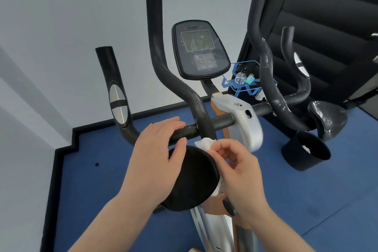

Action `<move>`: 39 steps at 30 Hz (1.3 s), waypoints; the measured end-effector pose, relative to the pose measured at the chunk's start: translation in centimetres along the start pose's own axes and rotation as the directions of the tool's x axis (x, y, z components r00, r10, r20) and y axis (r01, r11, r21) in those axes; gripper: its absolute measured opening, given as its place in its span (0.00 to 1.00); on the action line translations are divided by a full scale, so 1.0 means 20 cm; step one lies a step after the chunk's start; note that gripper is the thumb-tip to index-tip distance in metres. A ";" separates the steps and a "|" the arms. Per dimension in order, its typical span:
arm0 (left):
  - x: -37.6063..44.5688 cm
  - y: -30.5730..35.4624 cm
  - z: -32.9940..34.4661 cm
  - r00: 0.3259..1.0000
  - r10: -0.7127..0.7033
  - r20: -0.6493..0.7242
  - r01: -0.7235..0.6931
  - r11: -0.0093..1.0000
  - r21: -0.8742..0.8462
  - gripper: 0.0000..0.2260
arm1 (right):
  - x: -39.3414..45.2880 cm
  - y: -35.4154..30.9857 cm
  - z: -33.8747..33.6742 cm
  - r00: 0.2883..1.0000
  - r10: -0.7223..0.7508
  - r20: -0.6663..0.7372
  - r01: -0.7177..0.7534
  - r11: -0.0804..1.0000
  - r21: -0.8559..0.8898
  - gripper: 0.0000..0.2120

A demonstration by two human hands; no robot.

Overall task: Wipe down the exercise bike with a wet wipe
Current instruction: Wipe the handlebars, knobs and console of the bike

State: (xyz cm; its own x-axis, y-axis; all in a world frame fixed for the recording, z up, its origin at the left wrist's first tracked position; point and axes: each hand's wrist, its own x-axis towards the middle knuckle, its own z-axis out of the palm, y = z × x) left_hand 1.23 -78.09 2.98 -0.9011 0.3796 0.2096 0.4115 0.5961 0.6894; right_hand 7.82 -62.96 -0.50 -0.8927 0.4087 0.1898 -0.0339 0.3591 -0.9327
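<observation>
Lying directly ahead of both hands, the crossbar (pixel 204 127) of the exercise bike (pixel 243 122) runs left to right. The wet wipe (pixel 204 143) is pinched by the right hand (pixel 235 170) just below that bar, beside the round black pad (pixel 192 178). The left hand (pixel 155 153) is laid flat, fingers straight, on the bar and pad. The right hand is judged nearer the upright handlebar (pixel 163 57). No writing on the console (pixel 200 49) can be read.

nothing can be read: the marks on the bike's console (pixel 201 50), well above both hands, are too blurred.
</observation>
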 end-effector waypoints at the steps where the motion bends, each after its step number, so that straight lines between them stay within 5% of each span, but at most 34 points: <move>1: 0.00 0.00 0.00 1.000 0.000 0.004 0.000 1.000 0.000 0.14 | 0.00 0.00 0.00 1.000 -0.016 -0.002 0.016 1.000 -0.014 0.05; 9: 0.00 0.00 0.00 1.000 -0.013 -0.010 0.013 1.000 0.003 0.14 | 0.40 -0.12 0.06 0.957 -0.242 0.159 0.286 0.875 -0.389 0.04; 16: -0.01 -0.01 0.00 0.997 -0.063 -0.047 0.062 0.998 -0.026 0.14 | 0.09 -0.04 -0.07 0.976 -0.180 0.123 0.206 0.944 -0.258 0.06; 25: -0.02 0.01 0.00 0.994 -0.096 -0.059 0.093 0.994 -0.052 0.14 | 0.56 -0.16 0.10 0.978 -0.180 0.107 0.199 0.960 -0.199 0.01; 31: -0.01 0.00 0.00 0.994 -0.082 -0.071 0.076 0.995 -0.071 0.14 | 0.28 -0.07 -0.02 0.996 -0.049 0.081 0.057 0.994 -0.090 0.04; 39: -0.01 -0.01 0.01 0.997 -0.048 -0.059 0.046 0.998 -0.035 0.14 | 0.60 -0.16 0.09 0.994 -0.081 0.068 0.092 0.978 -0.189 0.03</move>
State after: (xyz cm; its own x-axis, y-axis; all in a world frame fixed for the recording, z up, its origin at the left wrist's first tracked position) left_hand 1.39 -78.18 2.76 -0.9263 0.3080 0.2172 0.3647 0.5877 0.7222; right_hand -3.58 -60.69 4.26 -0.9154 0.3207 0.2434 -0.0306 0.5474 -0.8363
